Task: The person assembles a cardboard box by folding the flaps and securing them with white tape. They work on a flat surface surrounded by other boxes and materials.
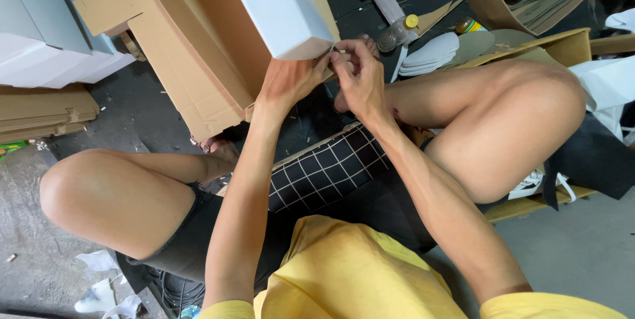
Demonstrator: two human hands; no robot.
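We are pinching the near corner of the white box [281, 5] with our left hand [291, 81], our right hand [357, 78] gripping the same corner, fingers curled narrow.

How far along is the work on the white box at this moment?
Done: white boxes already sit stacked at upper left. In hand: the left hand and right hand meet at the lower corner of a white box, fingers pinching something too small to identify. Left: flat cardboard lies unused nearby, and white insoles sit piled beyond the hands.
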